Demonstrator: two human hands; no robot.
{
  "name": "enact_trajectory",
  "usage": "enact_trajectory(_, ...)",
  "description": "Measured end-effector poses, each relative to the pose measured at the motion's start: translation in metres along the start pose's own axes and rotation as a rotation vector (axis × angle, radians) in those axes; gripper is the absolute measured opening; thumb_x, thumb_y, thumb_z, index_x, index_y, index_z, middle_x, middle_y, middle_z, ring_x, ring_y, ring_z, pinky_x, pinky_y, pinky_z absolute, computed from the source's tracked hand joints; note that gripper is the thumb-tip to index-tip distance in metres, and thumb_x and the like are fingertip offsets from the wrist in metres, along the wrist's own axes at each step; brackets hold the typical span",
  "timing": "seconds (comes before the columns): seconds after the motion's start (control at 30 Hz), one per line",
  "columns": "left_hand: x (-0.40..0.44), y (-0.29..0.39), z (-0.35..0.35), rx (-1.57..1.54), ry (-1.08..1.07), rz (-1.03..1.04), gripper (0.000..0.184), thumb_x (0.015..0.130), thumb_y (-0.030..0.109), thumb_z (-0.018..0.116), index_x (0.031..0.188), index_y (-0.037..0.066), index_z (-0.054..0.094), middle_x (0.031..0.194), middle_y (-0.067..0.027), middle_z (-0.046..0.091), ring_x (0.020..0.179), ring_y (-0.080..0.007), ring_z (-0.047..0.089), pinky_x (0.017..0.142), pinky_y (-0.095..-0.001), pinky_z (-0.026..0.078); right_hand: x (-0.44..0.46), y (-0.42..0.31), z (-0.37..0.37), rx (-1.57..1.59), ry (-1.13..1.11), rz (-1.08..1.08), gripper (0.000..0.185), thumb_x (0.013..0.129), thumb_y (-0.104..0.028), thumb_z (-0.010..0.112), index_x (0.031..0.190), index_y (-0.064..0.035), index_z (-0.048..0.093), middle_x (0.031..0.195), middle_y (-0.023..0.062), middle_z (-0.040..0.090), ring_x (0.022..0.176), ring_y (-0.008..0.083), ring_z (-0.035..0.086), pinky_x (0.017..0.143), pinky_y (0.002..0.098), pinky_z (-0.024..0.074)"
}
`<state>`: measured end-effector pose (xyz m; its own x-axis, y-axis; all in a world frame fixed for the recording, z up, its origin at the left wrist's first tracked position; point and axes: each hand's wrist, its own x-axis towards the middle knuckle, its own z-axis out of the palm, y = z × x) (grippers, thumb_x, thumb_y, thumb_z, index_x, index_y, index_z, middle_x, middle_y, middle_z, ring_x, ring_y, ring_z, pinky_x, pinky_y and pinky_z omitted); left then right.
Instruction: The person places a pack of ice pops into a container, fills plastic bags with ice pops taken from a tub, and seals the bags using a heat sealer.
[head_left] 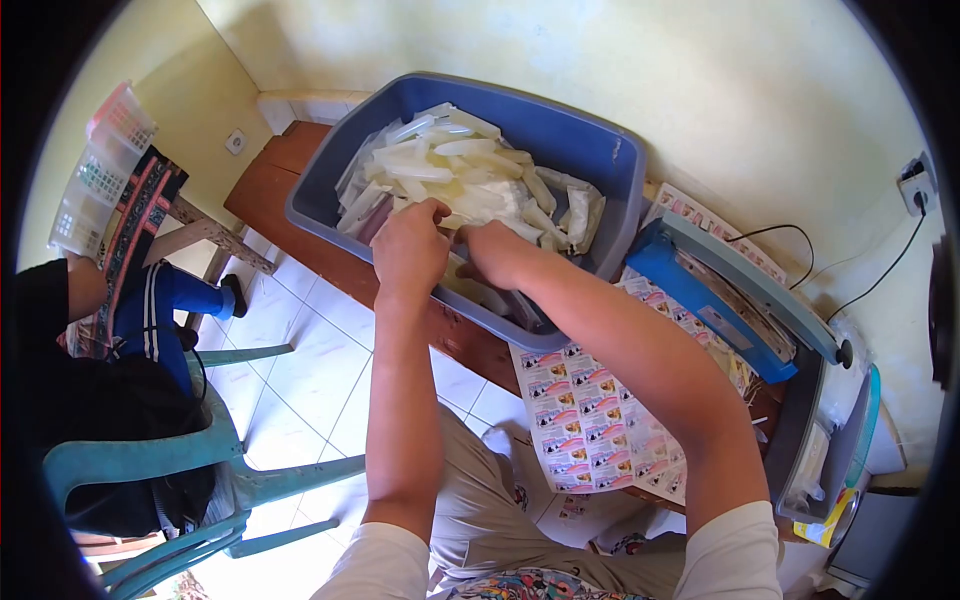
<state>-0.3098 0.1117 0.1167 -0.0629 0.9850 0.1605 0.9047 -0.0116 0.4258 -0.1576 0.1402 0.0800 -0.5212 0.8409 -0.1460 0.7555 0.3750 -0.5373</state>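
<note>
A grey-blue plastic tub (620, 195) stands on a wooden bench, heaped with long, pale yellow-white sticks in clear plastic sleeves (430, 172). Over the tub's near rim my left hand (412, 245) has its fingers curled in at the front of the heap, and what they pinch is hidden. Close beside it, on the right, my right hand (497, 258) reaches down with bent fingers. Its fingertips are covered by the hand itself, so what they hold cannot be made out. More wrapped pieces (582, 215) lie at the tub's right end.
A blue sealer-like machine (710, 310) with a long grey arm sits right on the bench (470, 345), over printed label sheets (575, 420). Its cord runs near a wall socket (915, 185). Another person (160, 310) sits left by a green plastic chair (150, 455).
</note>
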Motion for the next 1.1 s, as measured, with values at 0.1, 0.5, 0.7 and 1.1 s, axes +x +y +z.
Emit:
enact_trajectory(0.1,-0.001,-0.001,0.003,0.049,0.007,-0.001,0.025,0.091,0.012,0.071,0.114,0.016,0.081,0.111,-0.0089,0.081,0.107,-0.0326,0.075,0.092,-0.0477,0.058,0.001,-0.004,0.009,-0.026,-0.032,0.034,0.044,0.089,-0.023,0.080,0.125,0.0026,0.071,0.120,0.0277,0.074,0.112,0.0432,0.073,0.099,0.0496,0.0592)
enact_trajectory(0.5,-0.001,0.001,0.005,0.119,-0.045,-0.039,0.035,0.091,0.007,0.058,0.116,0.017,0.080,0.115,-0.0075,0.081,0.111,-0.0321,0.075,0.094,-0.0468,0.057,0.004,0.002,0.008,-0.115,-0.016,0.028,0.040,0.081,-0.027,0.080,0.111,-0.0009,0.079,0.104,0.0274,0.077,0.103,0.0432,0.075,0.093,0.0478,0.0593)
enact_trajectory(0.7,-0.005,-0.002,0.009,0.000,0.079,0.059,0.024,0.093,0.011,0.064,0.110,0.013,0.081,0.109,-0.0127,0.080,0.103,-0.0369,0.076,0.091,-0.0499,0.057,-0.021,-0.006,-0.012,0.172,0.233,0.025,0.047,0.084,-0.030,0.074,0.114,0.0053,0.075,0.110,0.0316,0.075,0.109,0.0441,0.074,0.099,0.0477,0.0578)
enact_trajectory(1.1,-0.055,0.064,-0.004,-1.154,-0.124,0.324,0.025,0.109,-0.001,0.052,0.123,-0.001,0.073,0.112,-0.0073,0.075,0.103,-0.0132,0.066,0.093,-0.0285,0.051,-0.161,-0.027,-0.032,0.407,0.789,-0.119,0.035,0.091,-0.012,0.064,0.125,-0.0005,0.065,0.111,0.0201,0.074,0.097,0.0310,0.072,0.086,0.0417,0.0555)
